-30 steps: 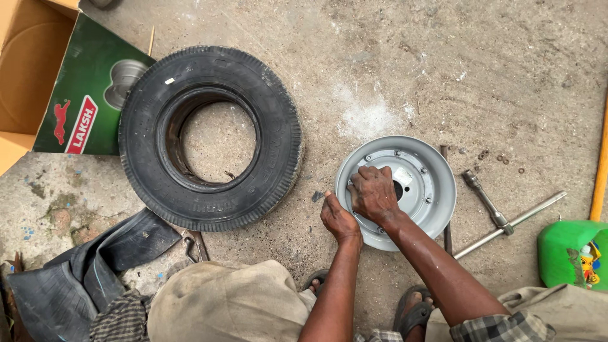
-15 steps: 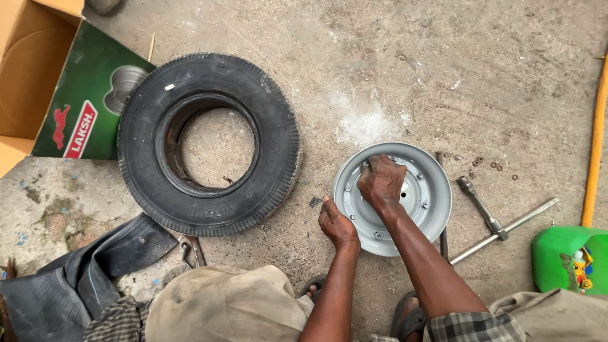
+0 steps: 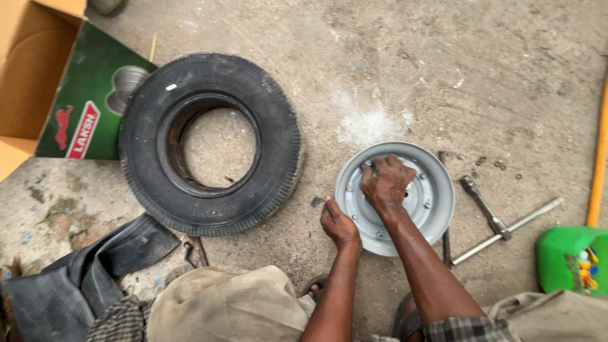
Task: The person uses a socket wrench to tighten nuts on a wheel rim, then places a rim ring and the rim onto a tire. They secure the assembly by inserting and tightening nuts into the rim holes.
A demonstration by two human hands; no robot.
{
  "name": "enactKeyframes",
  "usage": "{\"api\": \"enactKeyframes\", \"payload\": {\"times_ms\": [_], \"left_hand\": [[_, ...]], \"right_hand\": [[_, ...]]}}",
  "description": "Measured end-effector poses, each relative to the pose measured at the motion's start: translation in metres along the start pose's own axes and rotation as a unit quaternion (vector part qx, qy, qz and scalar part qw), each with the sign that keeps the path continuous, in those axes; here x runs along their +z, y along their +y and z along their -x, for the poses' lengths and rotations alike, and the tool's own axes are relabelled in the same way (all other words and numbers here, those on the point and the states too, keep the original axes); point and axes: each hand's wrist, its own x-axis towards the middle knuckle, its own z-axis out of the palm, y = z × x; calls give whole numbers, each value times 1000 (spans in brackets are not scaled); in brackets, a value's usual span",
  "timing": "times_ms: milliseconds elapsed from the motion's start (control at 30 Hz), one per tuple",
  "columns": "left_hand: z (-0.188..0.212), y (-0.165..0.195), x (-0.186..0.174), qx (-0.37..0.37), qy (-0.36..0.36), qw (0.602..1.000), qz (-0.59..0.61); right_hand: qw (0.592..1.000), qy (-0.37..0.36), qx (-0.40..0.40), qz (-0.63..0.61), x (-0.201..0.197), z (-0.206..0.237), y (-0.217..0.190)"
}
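Observation:
A grey steel wheel rim (image 3: 437, 196) lies flat on the concrete floor in front of me. My right hand (image 3: 385, 182) presses down on its centre with the fingers curled over the hub. My left hand (image 3: 339, 223) grips the rim's near left edge. A black rubber tyre (image 3: 209, 143) lies flat to the left of the rim, apart from it. A limp black inner tube (image 3: 82, 272) is heaped at the lower left beside my knee.
A cross wheel wrench (image 3: 497, 225) lies just right of the rim. A green plastic container (image 3: 570, 259) stands at the right edge, with a yellow pole (image 3: 598, 158) above it. An open cardboard box with a green side (image 3: 82, 114) sits at the upper left.
My right hand has shifted slightly across the rim's centre while the left stays on the edge. The view has drifted a little; the tyre and wrench lie as before.

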Motion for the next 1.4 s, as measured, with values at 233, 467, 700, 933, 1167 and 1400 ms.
{"api": "enactKeyframes", "payload": {"times_ms": [233,467,700,933,1167,1400], "left_hand": [[-1,-2,2,59,2,998,7],[-1,-5,1,63,-6,998,12],[-2,-3,1,36,7,999,4],[-2,-4,3,99,17,995,-17],[-2,-3,2,73,-9,997,16],[-3,-5,1,88,11,996,-19]], "right_hand": [[996,-64,56,-5,4,-1,3],[998,-44,48,-11,-5,0,-3],[999,-27,36,-15,-5,-1,0],[1000,2,12,-23,-2,0,-3],[994,-63,89,2,-5,-2,-4],[996,-55,72,12,2,-4,-5]]}}
